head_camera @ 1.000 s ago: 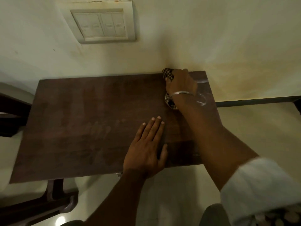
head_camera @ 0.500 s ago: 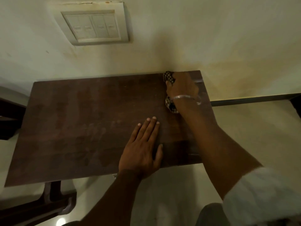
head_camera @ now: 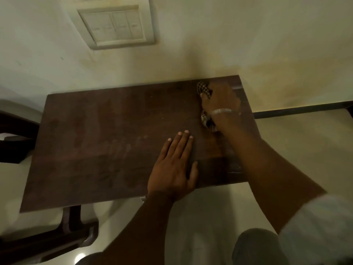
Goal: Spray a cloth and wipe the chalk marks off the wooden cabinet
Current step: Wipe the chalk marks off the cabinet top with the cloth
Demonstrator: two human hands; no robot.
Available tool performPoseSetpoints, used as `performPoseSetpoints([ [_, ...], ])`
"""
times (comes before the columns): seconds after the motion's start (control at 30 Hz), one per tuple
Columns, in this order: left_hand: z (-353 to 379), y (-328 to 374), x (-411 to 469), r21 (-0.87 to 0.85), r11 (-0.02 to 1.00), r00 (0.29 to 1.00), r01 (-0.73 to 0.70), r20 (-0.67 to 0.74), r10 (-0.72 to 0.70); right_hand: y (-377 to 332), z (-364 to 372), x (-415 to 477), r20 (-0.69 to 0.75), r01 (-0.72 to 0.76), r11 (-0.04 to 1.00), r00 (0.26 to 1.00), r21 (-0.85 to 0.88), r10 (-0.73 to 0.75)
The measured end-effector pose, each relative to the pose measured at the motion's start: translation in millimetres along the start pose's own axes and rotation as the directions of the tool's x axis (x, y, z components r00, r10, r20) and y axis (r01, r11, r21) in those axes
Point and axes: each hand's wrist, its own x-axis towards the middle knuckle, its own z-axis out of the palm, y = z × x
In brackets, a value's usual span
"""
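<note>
Cloth [head_camera: 204, 88] pressed at the far right corner of the cabinet top [head_camera: 86, 121], with chalk smears [head_camera: 122, 148] left of both hands.

The checked cloth is gripped in a bunch under the right hand [head_camera: 219, 100], which is blurred; its ends show past the fingers and the wrist. The left hand [head_camera: 172, 169] is laid flat on the wood, fingers straight and together, nothing held. The faint smears lie just left of that hand, well apart from the cloth. A leftward sweep along the top's long axis is judged necessary.
</note>
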Motion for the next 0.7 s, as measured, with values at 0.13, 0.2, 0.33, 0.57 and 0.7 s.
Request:
performPoseSetpoints([
  [0.13, 2.2, -0.6, -0.7, 0.005, 1.000, 1.000, 0.000, -0.011, 0.000, 22.0, -2.0, -69.9, -0.069, 0.061, 0.998, 0.996, -0.014, -0.062],
  [0.2, 2.5, -1.2, -0.2, -0.004, 1.000, 1.000, -0.002, -0.020, 0.002, 23.2, -1.2, -62.6, -0.064, 0.061, 0.998, 0.996, 0.020, -0.059],
  [0.33, 2.3, -1.9, -0.1, 0.007, 1.000, 1.000, -0.016, -0.022, 0.016, 12.3, -7.4, -18.0, -0.011, 0.018, 0.999, 1.000, 0.035, -0.018],
  [0.57, 3.0, -2.1, -1.0, 0.035, 0.999, 1.000, -0.019, -0.019, 0.020, 33.1, -11.9, -84.0, -0.009, 0.072, 0.997, 0.997, 0.037, -0.072],
  [0.7, 2.7, -1.9, -1.2, 0.023, 0.999, 0.999, -0.023, -0.037, 0.024, 37.9, -12.2, -102.6, -0.002, 0.050, 0.997, 0.999, 0.063, -0.050],
])
